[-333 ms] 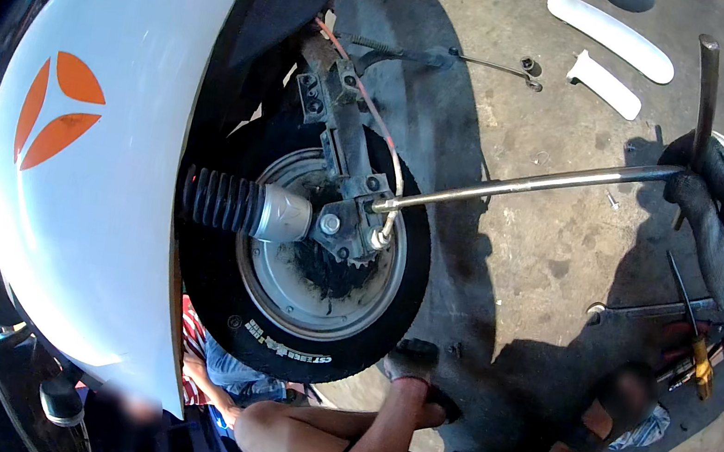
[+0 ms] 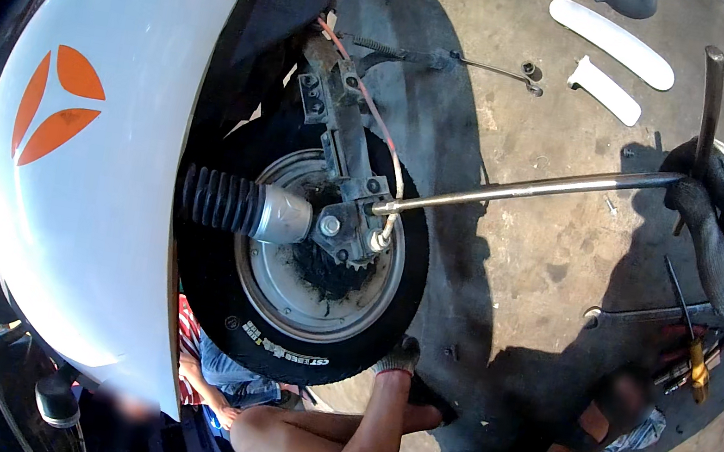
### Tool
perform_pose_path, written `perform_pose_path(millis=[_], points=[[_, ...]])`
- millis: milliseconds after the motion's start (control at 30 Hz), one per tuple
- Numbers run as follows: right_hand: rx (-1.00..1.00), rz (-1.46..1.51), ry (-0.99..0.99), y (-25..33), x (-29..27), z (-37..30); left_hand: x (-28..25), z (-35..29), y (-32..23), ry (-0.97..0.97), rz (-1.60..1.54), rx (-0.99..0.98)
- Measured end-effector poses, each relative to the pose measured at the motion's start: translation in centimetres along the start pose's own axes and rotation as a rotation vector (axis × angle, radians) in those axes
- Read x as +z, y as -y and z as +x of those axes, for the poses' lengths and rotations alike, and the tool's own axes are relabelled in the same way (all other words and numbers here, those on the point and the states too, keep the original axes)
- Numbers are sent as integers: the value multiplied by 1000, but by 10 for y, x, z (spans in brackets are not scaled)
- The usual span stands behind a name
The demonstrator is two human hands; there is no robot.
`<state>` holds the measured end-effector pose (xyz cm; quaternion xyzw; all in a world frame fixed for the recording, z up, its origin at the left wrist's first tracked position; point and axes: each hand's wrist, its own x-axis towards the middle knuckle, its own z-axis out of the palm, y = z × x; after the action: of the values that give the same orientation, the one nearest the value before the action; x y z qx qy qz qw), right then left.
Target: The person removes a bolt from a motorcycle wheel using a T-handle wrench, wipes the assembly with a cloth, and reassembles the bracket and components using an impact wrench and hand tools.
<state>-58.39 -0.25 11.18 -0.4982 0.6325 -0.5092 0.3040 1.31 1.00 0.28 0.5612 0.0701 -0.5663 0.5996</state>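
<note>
T-bar (image 2: 536, 191) on the dark bracket (image 2: 347, 235)

Right hand (image 2: 721, 223), gloved: grip closed round the bar at its crosspiece (image 2: 709, 100); far end meets the bracket, left. Held well out, probably for leverage. Left hand (image 2: 399, 357), also gloved, at the tyre (image 2: 417, 262)'s near right edge, likely steadying it; fingers part hidden, can't tell whether that grip is clamped. Screwdriver (image 2: 699, 372) and wrench (image 2: 648, 314) on the floor (image 2: 554, 255) just nearer than the right hand, presumably for easy reach.
</note>
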Motion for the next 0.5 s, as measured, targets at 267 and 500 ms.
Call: perform_pose_path(millis=[267,500], points=[[8,-52,75,-8,-3,4,2,5,0,59,-87,-84],[-21,-59,107,-9,-5,11,17,-11,14,-14,7,-30]])
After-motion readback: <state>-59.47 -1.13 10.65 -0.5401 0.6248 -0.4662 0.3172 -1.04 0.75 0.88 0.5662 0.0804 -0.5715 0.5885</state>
